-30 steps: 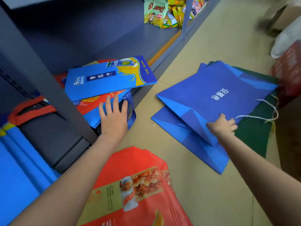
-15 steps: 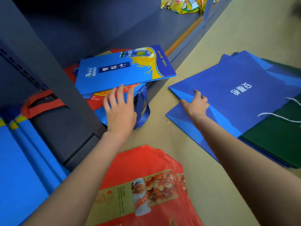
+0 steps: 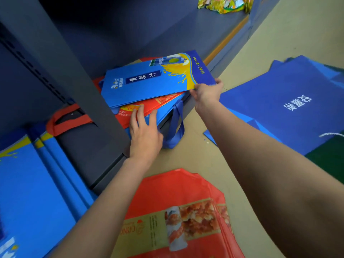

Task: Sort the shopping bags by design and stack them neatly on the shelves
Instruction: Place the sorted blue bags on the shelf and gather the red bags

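Observation:
A blue juice-print bag lies on top of a small pile on the bottom shelf. My right hand pinches its near right corner. Under it lie a red printed bag and a blue bag with a hanging blue handle. My left hand presses flat on the front edge of these lower bags, fingers straight. A dark blue bag with white characters lies on the floor at the right, over a green bag. A red food-print bag lies on the floor near me.
A grey shelf upright stands just left of the pile. Left of it lie blue bags and a black bag with a red handle. Snack packets sit far along the shelf. The beige floor runs to the right.
My right hand left the dark blue bag on the floor and moved up to the juice-print bag's corner. My left hand slid forward onto the lower bags. The view moved closer.

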